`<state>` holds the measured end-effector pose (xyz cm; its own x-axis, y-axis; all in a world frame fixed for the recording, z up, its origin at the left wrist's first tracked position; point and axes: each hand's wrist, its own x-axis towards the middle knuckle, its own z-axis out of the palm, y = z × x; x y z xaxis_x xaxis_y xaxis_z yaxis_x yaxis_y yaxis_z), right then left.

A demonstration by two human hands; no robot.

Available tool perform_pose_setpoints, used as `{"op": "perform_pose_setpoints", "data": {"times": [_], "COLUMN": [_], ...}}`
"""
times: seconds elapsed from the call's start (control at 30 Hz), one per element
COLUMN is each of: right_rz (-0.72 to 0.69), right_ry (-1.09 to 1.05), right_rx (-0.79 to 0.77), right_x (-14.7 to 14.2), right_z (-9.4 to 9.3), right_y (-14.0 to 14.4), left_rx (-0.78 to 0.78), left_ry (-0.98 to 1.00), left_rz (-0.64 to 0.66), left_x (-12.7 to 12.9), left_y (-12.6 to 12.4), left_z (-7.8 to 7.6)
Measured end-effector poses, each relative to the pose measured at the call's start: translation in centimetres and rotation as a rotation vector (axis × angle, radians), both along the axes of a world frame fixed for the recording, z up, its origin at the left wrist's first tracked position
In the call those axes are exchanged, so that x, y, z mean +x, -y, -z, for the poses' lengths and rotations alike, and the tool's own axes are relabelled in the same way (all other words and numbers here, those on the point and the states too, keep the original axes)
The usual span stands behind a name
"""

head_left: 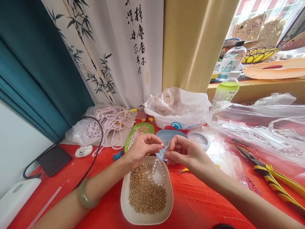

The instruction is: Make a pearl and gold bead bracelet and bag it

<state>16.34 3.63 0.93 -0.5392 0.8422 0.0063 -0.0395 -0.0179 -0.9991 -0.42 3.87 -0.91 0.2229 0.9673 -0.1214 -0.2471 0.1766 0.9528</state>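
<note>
While both hands meet above the white dish of gold beads (145, 194), the left hand (140, 148) pinches the top of a short pearl strand (158, 170) between thumb and forefinger, other fingers curled loosely. Right hand (183, 152) just beside it, fingertips pressed together on the same end of the strand, near touching the left fingertips; exactly what the right fingers grip is too small to tell. Strand hangs down in a loop from the fingers, lower end resting on the gold beads inside the dish. Dish sits on the red table (190, 203), front centre. Left wrist wears a pale green jade bangle (84, 195).

Behind the hands: a green tray (140, 130) with pearls and gold bits, a blue dish (168, 135) partly hidden by the fingers, a clear round lid (200, 140) to its right. Back left, a heap of pearl strands (111, 122) on clear plastic. Back centre, a white plastic bag (178, 108). Right side, yellow-handled pliers (274, 178) lying on the table near clear plastic sheeting (262, 124). Left side, a black phone (53, 159) with a black cable (95, 149), and a white oval stone (84, 151) beside it. Two bottles (228, 86) on the ledge at back right.
</note>
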Motion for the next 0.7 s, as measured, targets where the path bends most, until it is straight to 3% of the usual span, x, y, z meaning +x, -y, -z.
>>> {"op": "perform_pose_setpoints", "data": {"times": [0.3,0.7], "right_rz": [-0.015,-0.008], "right_ry": [-0.050,-0.071], "right_rx": [-0.121,-0.117], "right_x": [-0.05,-0.15], "right_z": [-0.55,-0.32], "right_y": [0.37,0.33], "left_rx": [0.014,-0.051], "left_ry": [0.052,0.074], "left_rz": [0.032,0.019], "left_x": [0.54,0.49], "left_y": [0.30,0.50], "left_z": [-0.22,-0.06]}}
